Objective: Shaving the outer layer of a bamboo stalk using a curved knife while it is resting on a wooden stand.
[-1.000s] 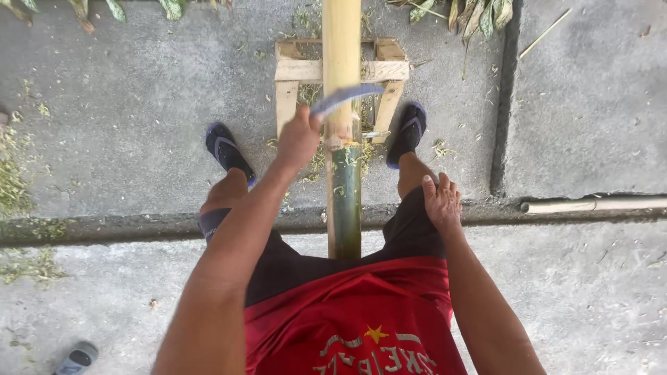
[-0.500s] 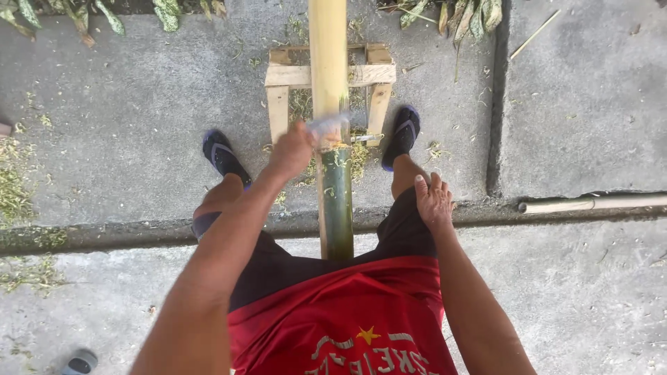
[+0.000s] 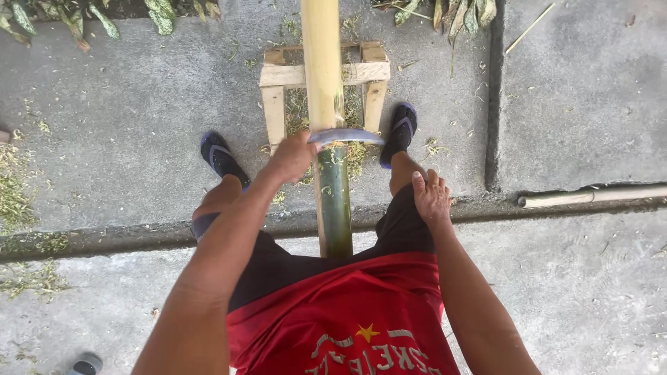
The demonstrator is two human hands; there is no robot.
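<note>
Concrete all around, green shavings scattered at the left. Left hand (image 3: 292, 158) is clenched round the handle of a curved blade (image 3: 346, 135), its edge lying across the bamboo pole (image 3: 323, 76) right where yellow stripped wood meets green skin. Pole runs from between the legs over a wooden stand (image 3: 278, 75) on the far side. Right hand (image 3: 431, 198) rests open on the right knee, holding nothing.

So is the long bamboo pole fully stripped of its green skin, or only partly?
Partly: the long bamboo pole is pale yellow beyond the curved blade, still green nearer the person.
</note>
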